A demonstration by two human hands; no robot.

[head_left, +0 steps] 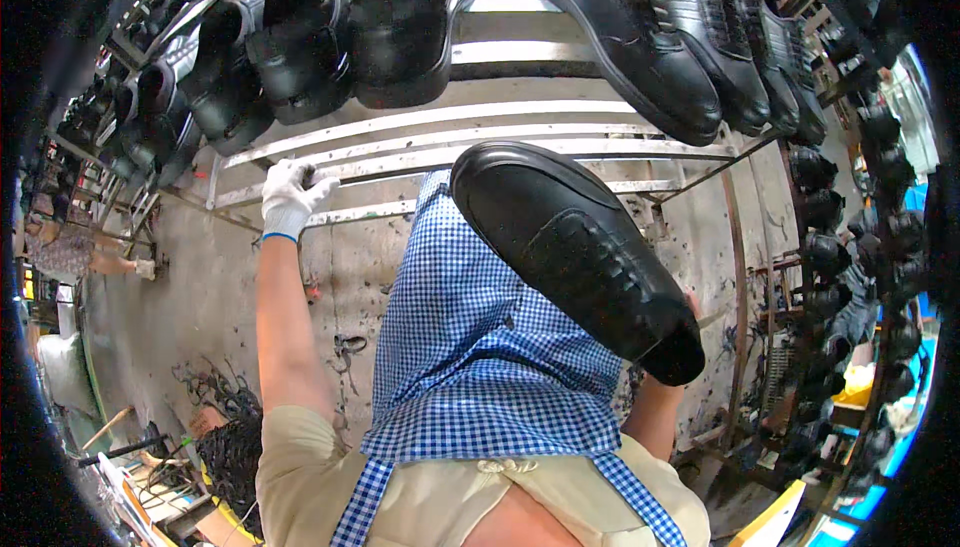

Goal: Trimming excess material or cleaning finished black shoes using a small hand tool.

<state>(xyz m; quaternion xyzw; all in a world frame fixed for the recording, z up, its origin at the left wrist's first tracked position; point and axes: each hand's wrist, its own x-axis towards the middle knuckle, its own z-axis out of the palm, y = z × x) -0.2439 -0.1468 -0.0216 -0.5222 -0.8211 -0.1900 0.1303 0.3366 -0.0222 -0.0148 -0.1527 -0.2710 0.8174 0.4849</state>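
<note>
A black lace-up shoe (575,247) is held up over my apron, toe pointing away to the upper left and heel toward me. My right hand (692,304) grips it near the heel; the shoe hides nearly all of that hand. Out to the left, my left hand (292,195), in a white glove with a blue cuff, rests on the near end of a metal rack (400,162). Its fingers look curled round a bar, with the thumb toward the right.
Black shoes (405,32) stand in a row on the rack's left, and more lace-up shoes (640,42) on its right. Racks of shoes (820,207) line the right side. Dark scraps (215,392) litter the floor at left. Another person's arm (110,259) shows far left.
</note>
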